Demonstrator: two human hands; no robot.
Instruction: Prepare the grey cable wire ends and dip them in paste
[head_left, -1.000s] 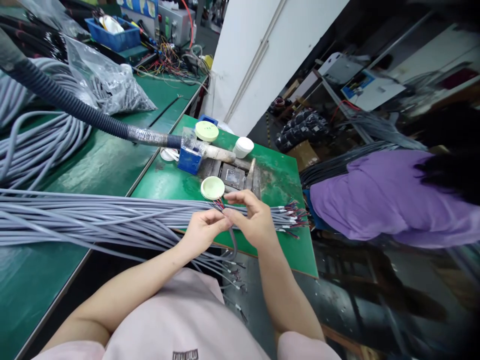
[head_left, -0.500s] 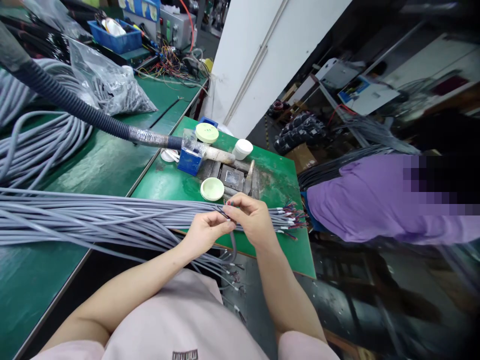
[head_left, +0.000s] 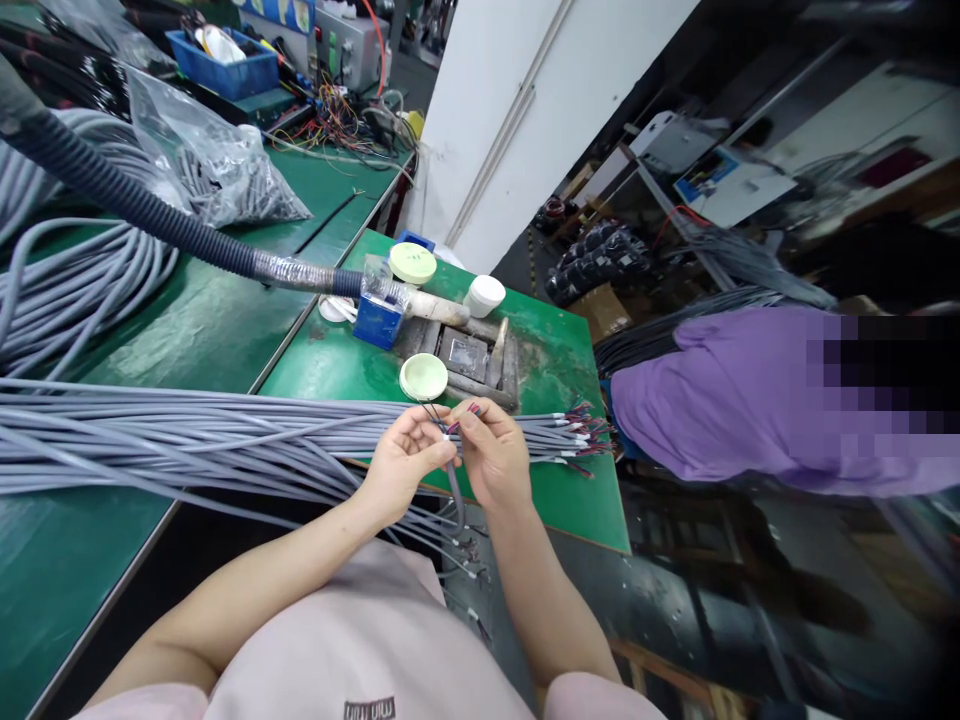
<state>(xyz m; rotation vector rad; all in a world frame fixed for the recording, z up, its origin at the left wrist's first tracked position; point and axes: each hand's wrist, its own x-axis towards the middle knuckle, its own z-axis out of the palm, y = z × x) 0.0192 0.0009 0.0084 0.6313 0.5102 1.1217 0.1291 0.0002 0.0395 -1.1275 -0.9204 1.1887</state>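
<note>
the left hand (head_left: 409,462) pinches the gray cable (head_left: 455,492), the right hand (head_left: 496,455) its red wires (head_left: 474,408). the cable points away from the body, between both hands, at the green table (head_left: 574,505)'s near edge.

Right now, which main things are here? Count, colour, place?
Held cable: one, grey, between hands
Cable bundle: many, grey, across both tables
Tables: two, green, left, centre
Coiled cable: several loops, grey, left
Plastic bag: at least one, clear, upper left
Tray: one, blue, upper left
Hose: one, dark, upper left to centre
Box: one, blue, beside hose
Disc: one, pale green, beyond box
Dish: one, pale green, beyond hands
Tub: one, white, beyond dish
Panel: one, white, behind tables
Co-worker: one, purple top, right
Left hand: one, on held cable
Right hand: one, pinching reddish wires
</note>
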